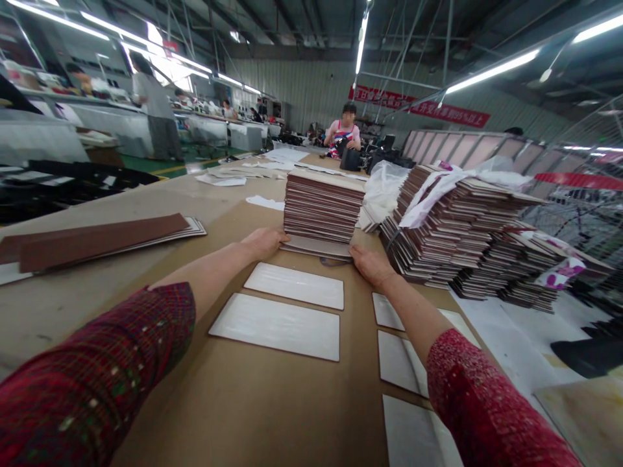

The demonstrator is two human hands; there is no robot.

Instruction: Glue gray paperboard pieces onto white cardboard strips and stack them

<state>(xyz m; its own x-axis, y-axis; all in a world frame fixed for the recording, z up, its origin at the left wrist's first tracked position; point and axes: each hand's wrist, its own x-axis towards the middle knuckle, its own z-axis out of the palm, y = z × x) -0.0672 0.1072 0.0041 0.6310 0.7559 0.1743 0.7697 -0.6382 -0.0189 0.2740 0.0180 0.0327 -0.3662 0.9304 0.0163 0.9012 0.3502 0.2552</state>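
Grip: left hand [267,244] and right hand [372,264] clamped on a rectangular panel [317,246]; we judge uneven pressure could topple the stack [322,209].

- White panels at right [395,360]: partly hidden behind the right forearm [411,308].
- Brown strips [107,241]: cut off at the left edge.
- Left sleeve [111,363]: cut off by the left and bottom edges.
- Red banner [418,106]: lettering partly too blurred to read.
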